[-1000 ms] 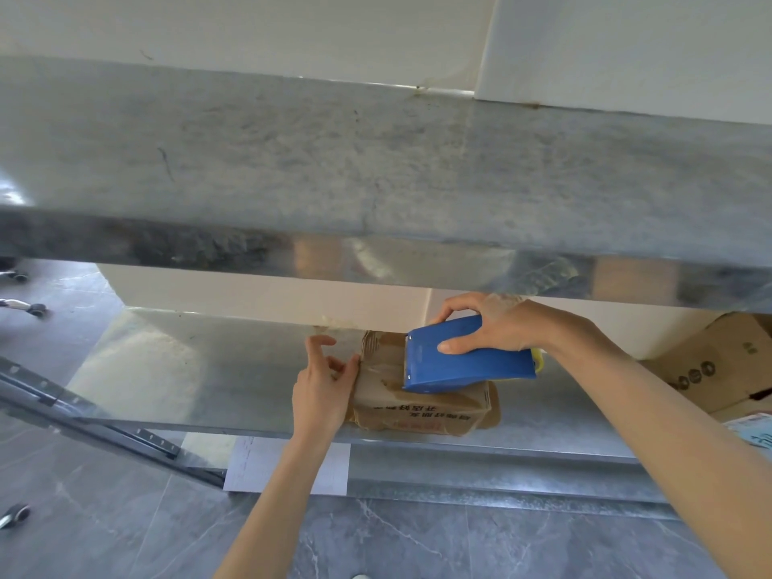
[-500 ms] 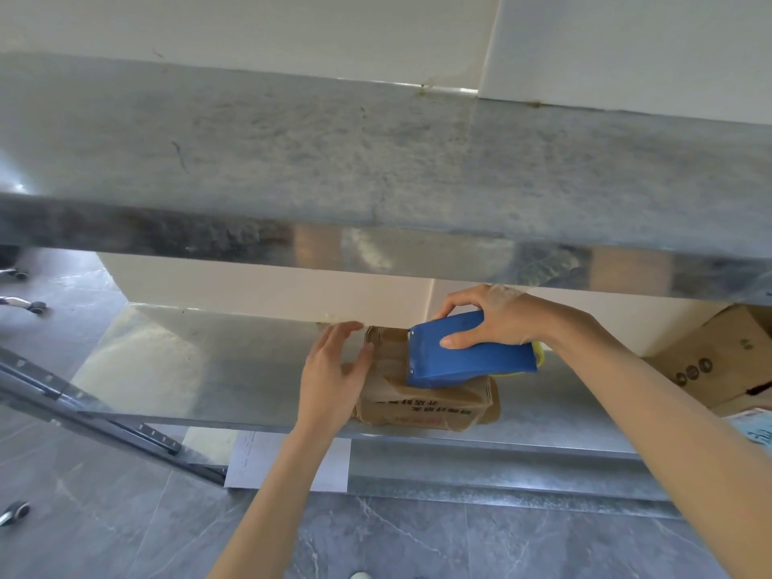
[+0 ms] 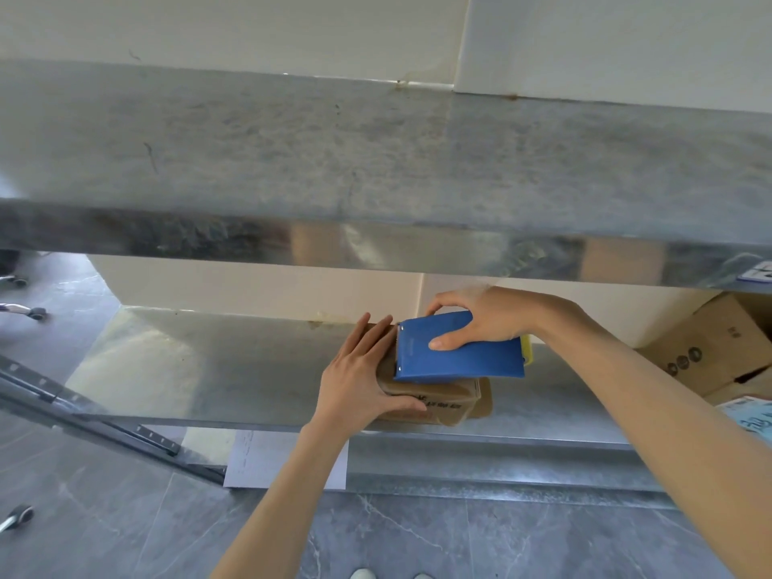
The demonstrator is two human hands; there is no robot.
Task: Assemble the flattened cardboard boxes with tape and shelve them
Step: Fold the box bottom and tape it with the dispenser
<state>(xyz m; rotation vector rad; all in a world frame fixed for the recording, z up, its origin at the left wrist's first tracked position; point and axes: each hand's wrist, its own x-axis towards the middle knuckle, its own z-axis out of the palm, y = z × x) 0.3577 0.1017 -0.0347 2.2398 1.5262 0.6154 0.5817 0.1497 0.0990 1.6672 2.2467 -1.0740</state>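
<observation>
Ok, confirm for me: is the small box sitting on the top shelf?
No, the small box sits on the lower shelf, under the blue tape dispenser.

**Soft daylight, wide-angle bend**

Even, bright light fills the scene. The upper shelf (image 3: 376, 160) front lip shows smeared reflections; the lower shelf (image 3: 188, 369) carries pale glare at left. Straight edges bow toward the corners. Focus is fairly sharp.

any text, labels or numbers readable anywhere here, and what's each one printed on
Nothing can be read for certain.
Small cardboard box, front face: a line of dark print, too blurred to read.
Larger cardboard box at right: a row of round symbols and small marks, not legible.
Blue and white paper at the right edge: printed characters, cut off and blurred.
White label on the upper shelf edge: dark marks, cut off.
Blue tape dispenser: faint embossed mark, unreadable.
</observation>
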